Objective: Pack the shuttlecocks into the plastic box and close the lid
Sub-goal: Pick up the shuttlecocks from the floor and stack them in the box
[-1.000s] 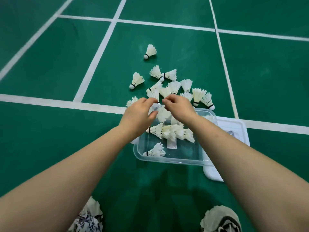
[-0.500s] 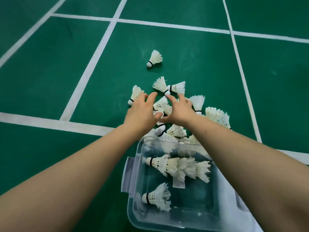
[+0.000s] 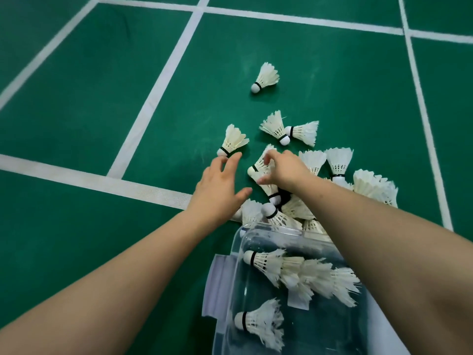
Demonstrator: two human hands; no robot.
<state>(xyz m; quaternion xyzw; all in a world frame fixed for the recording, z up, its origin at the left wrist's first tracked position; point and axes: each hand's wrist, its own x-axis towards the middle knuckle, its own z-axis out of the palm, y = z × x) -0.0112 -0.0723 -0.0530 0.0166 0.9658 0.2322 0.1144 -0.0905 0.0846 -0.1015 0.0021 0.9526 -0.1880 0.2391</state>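
Several white feather shuttlecocks lie on the green court floor beyond a clear plastic box. Inside the box lie a nested row of shuttlecocks and a single one. My left hand reaches with straight, spread fingers; its fingertips touch the cork end of a lone shuttlecock. My right hand curls its fingers and thumb round another shuttlecock at the near edge of the pile. My right forearm covers the box's right side.
A single shuttlecock lies farthest away, with a touching pair nearer. White court lines cross the floor. A white flap sticks out from the box's left wall. Open floor spreads to the left.
Both hands have reached further out over the pile. My left hand has spread toward the lone shuttlecock at the left, and my right hand has closed round one. The view has come closer.
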